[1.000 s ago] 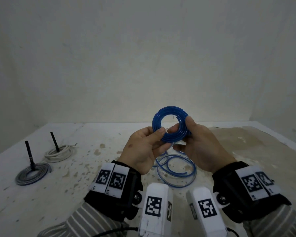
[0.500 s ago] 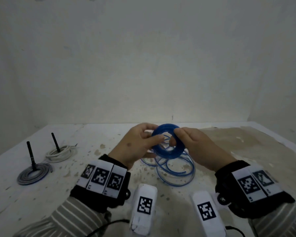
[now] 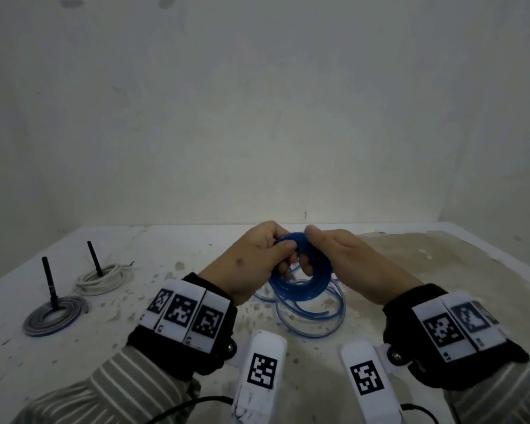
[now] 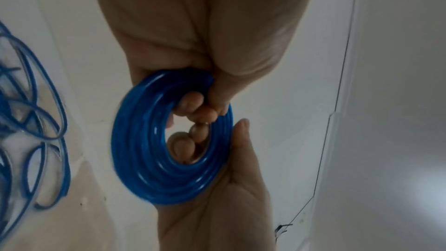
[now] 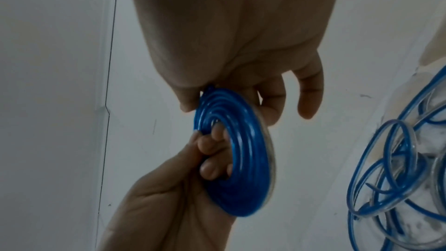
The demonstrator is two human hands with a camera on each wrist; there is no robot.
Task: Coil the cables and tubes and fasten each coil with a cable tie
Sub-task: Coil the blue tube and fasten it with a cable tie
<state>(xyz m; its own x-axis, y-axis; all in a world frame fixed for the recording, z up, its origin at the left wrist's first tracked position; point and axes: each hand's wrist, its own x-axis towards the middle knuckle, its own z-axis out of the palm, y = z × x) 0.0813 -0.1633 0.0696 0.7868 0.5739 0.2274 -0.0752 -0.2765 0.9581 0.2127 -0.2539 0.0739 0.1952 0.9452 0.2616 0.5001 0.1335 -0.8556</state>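
While the tight flat coil of translucent blue plastic tube [image 3: 303, 270] hangs above the middle of the stained white worktop [image 3: 135, 325], the left hand [image 3: 251, 264] pinches its left rim, fingers curled through the centre, and the right hand [image 3: 349, 261] clamps the far-right rim under the thumb. Loose blue loops [image 3: 312, 316] trail below, unwound. Best move, I judge: hold both pinches firm, feed slack in flat turns so the springy tube cannot unwind before tying; no cable tie visible.
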